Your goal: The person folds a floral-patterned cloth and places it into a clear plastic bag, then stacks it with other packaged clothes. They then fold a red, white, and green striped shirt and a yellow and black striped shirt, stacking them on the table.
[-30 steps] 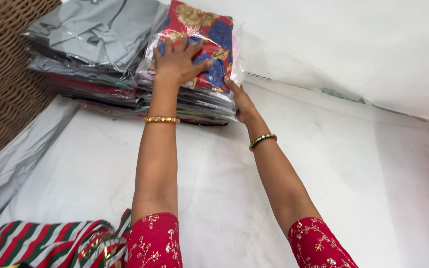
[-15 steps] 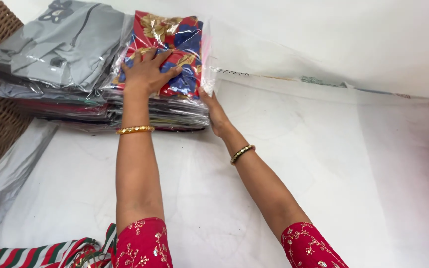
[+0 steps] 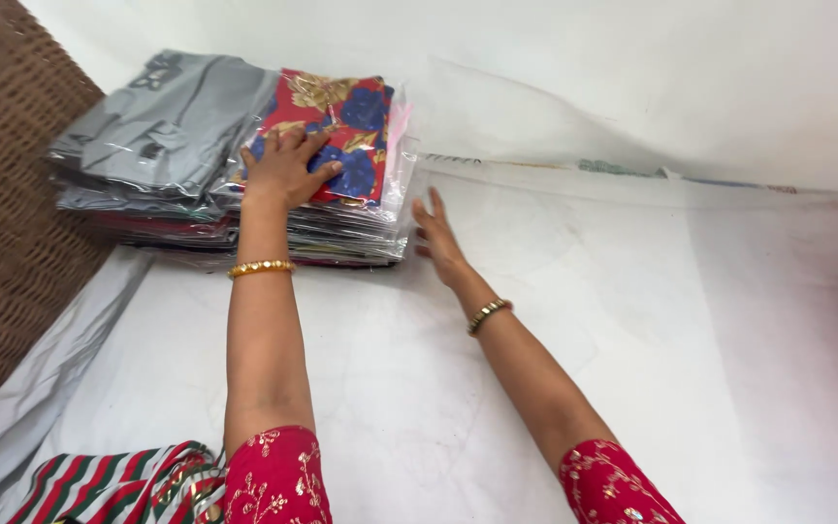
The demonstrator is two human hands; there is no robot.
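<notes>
Floral packet (image 3: 341,136) under left hand (image 3: 285,173)

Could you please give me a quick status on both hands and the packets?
Left hand flat on floral packet atop stack. Right hand open beside stack's edge. Grey packet pile adjoining; nothing obstructing.

Red plastic-wrapped fabric packet with blue and gold flowers (image 3: 341,131); left of it, grey wrapped packets (image 3: 162,126) (glossy); red-green-white striped cloth (image 3: 123,485) nearer the camera.
</notes>
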